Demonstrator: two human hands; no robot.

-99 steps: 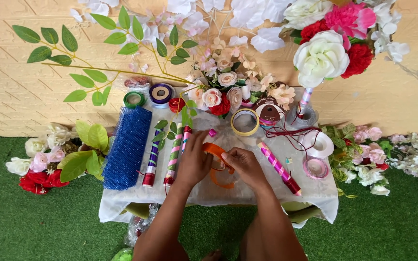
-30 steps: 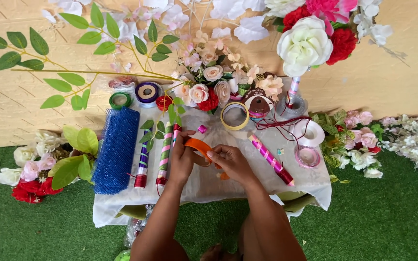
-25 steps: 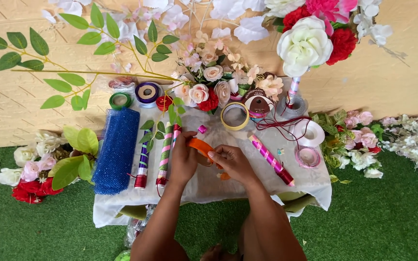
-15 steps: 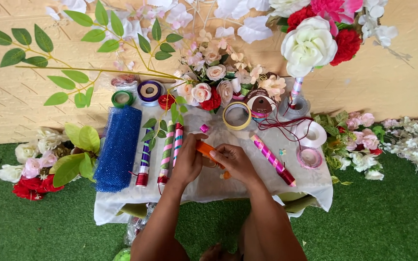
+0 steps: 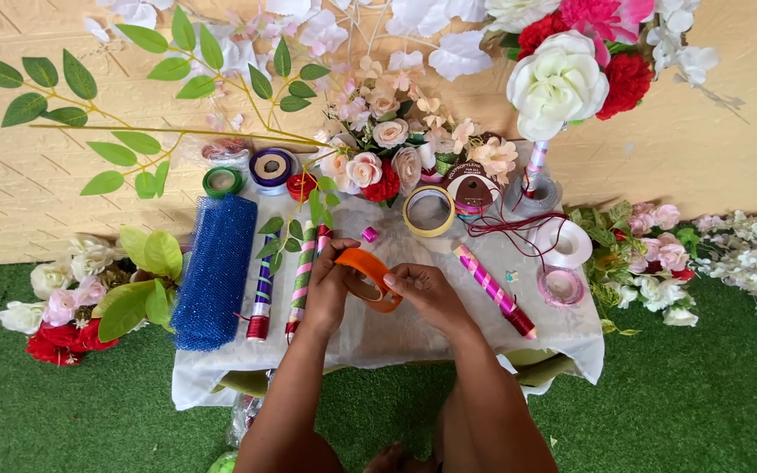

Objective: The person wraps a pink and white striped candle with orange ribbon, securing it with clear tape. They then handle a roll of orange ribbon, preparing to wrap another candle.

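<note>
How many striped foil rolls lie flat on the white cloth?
4: a purple roll beside the blue mesh, two pink-green rolls by the left hand, one pink roll beyond the right hand. Flowers may hide others.

**Bare arms, bare hands, nothing worn**

Not much to report on the body itself, honestly. Two bare forearms come up from the bottom edge of the view, and no sleeve shows anywhere on them. The left hand (image 5: 330,282) and the right hand (image 5: 427,293) are both bare too: no gloves, and I can't make out any rings, watch or bracelet at the wrists. Low down between the arms there's a bit of what looks like bare toes, too small to tell more.
</note>
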